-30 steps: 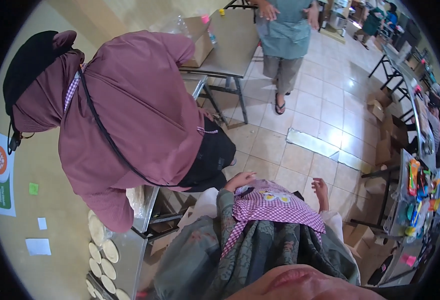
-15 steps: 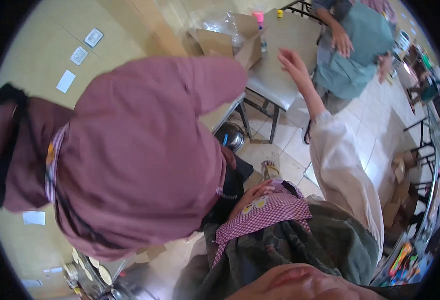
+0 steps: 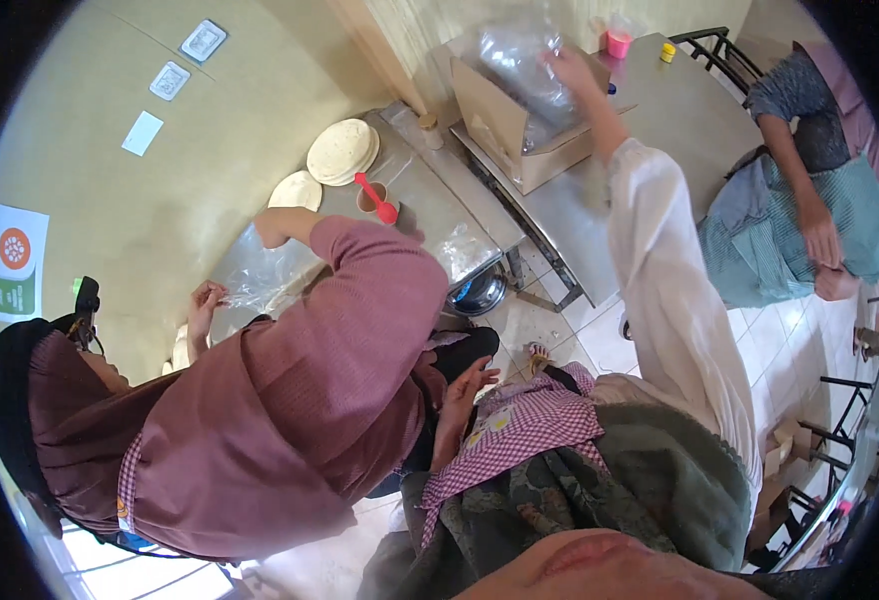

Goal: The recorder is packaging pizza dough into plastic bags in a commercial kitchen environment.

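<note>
My right hand (image 3: pixel 578 75) is stretched far forward over an open cardboard box (image 3: pixel 500 120). Its fingers, slightly blurred, close on clear plastic bags (image 3: pixel 525 65) that bulge up out of the box. Close to my body, my left hand (image 3: pixel 465 392) is held low in front of my checked pink apron (image 3: pixel 520 425). That hand is empty, with its fingers apart, beside the co-worker's back.
A co-worker in a mauve top (image 3: pixel 290 400) bends over the left counter, handling clear plastic near stacked flatbreads (image 3: pixel 343 152). A cup (image 3: pixel 372 198) holds a red spoon. Another person in a green apron (image 3: pixel 800 240) is at the right of the metal table (image 3: pixel 660 130).
My right hand has moved from beside the table onto the plastic in the box. My left hand has lifted off the apron. The co-worker has shifted left, uncovering the flatbreads and counter.
</note>
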Available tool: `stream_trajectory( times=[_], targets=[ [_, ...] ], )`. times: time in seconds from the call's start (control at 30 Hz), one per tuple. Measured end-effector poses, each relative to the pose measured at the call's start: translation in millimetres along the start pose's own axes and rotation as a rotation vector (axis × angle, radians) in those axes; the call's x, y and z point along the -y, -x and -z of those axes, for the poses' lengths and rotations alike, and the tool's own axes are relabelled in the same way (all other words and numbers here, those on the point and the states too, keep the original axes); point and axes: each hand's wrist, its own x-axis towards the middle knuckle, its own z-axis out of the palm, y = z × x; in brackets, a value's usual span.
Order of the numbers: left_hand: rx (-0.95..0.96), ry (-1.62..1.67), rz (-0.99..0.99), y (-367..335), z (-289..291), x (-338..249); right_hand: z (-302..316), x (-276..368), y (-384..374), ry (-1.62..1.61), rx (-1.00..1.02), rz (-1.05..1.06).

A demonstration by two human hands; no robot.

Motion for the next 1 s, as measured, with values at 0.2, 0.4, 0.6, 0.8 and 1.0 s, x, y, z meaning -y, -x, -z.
stream_trajectory(
  times=[0.2, 0.4, 0.6, 0.8, 1.0],
  targets=[
    [-0.012, -0.132, -0.144, -15, 9, -47, 56, 78, 16, -0.304, -0.113, -0.049],
    [0.196, -0.159, -0.438, -74, -71, -111, 81, 95, 63, -0.435, -0.251, 0.2],
    [0.147, 0.189, -0.639, -144, -115, -157, 48, 82, 198, 0.235, 0.132, 0.808],
    [-0.092, 0.194, -0.528, -176, -111, -175, 49, 91, 230, 0.325, 0.559, 0.854],
    [0.052, 0.368, -0.5, -176, -102, -168, 61, 116, 176, 0.536, -0.344, 0.663]
  ],
)
